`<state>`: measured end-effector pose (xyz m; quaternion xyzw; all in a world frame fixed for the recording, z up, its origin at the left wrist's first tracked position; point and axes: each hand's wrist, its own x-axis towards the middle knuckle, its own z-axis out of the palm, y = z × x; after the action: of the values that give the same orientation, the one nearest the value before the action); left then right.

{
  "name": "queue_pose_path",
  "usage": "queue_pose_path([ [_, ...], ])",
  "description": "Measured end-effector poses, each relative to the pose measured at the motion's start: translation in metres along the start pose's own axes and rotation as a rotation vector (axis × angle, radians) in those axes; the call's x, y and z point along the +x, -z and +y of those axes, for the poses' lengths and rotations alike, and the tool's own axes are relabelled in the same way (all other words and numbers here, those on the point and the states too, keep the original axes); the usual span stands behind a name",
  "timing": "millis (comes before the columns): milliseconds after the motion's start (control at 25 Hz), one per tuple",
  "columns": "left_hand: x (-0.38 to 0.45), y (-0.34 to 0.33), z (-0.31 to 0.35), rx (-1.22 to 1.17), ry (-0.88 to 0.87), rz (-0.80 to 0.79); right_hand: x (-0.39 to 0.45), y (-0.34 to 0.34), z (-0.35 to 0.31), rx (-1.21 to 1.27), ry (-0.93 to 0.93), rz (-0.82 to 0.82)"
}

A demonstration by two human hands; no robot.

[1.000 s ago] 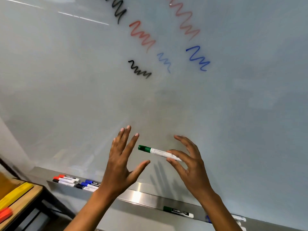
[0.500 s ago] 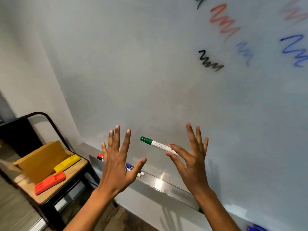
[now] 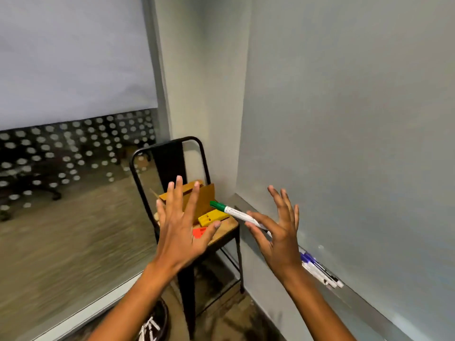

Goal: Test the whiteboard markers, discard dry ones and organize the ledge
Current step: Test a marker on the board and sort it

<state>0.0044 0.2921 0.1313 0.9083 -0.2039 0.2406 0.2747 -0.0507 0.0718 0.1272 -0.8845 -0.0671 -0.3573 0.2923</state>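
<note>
Grey whiteboard wall [image 3: 344,119] at right, black metal chair [image 3: 170,156] in corner. Right hand [image 3: 278,232] pinching green-capped white marker [image 3: 236,214] between thumb and forefinger, other fingers splayed; likely heading for brown cardboard box [image 3: 204,198] as discard. Left hand [image 3: 179,227] spread wide, holding nothing.

Two hands [image 3: 181,232] [image 3: 279,238], one green-capped marker [image 3: 236,213], one chair [image 3: 172,166], one yellow block [image 3: 211,217], one orange block [image 3: 200,232]; ledge markers [image 3: 317,269] uncountable.

marker [image 3: 236,213]: glossy plastic | chair [image 3: 170,153]: black metal frame, wooden seat | box [image 3: 197,195]: likely cardboard
</note>
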Motion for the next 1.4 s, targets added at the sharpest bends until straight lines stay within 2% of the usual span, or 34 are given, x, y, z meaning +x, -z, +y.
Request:
queue_pose_path([
  [320,-0.033,0.027,-0.177,0.167,0.295,-0.088,-0.004,-0.190,-0.054,0.116,-0.057,-0.391],
  [480,-0.066,0.031,-0.230,0.212,0.451,-0.134,-0.037,-0.259,-0.068,0.036,-0.014,-0.643],
  [640,-0.089,0.033,-0.260,0.244,0.570,-0.186,-0.058,-0.309,-0.078,-0.045,0.030,-0.816],
  [800,-0.107,0.040,-0.281,0.287,0.662,-0.191,-0.060,-0.354,-0.089,-0.147,0.093,-0.912],
  [960,-0.117,0.044,-0.293,0.288,0.727,-0.175,-0.060,-0.388,-0.095,-0.133,0.099,-0.969],
  [1120,-0.123,0.045,-0.298,0.287,0.750,-0.171,-0.070,-0.408,-0.083,-0.164,-0.002,-1.098],
  [1200,-0.126,0.043,-0.299,0.282,0.742,-0.176,-0.074,-0.404,-0.075,-0.113,-0.078,-1.070],
  [1400,-0.138,0.026,-0.302,0.280,0.729,-0.218,-0.083,-0.384,-0.065,-0.098,-0.064,-1.017],
])
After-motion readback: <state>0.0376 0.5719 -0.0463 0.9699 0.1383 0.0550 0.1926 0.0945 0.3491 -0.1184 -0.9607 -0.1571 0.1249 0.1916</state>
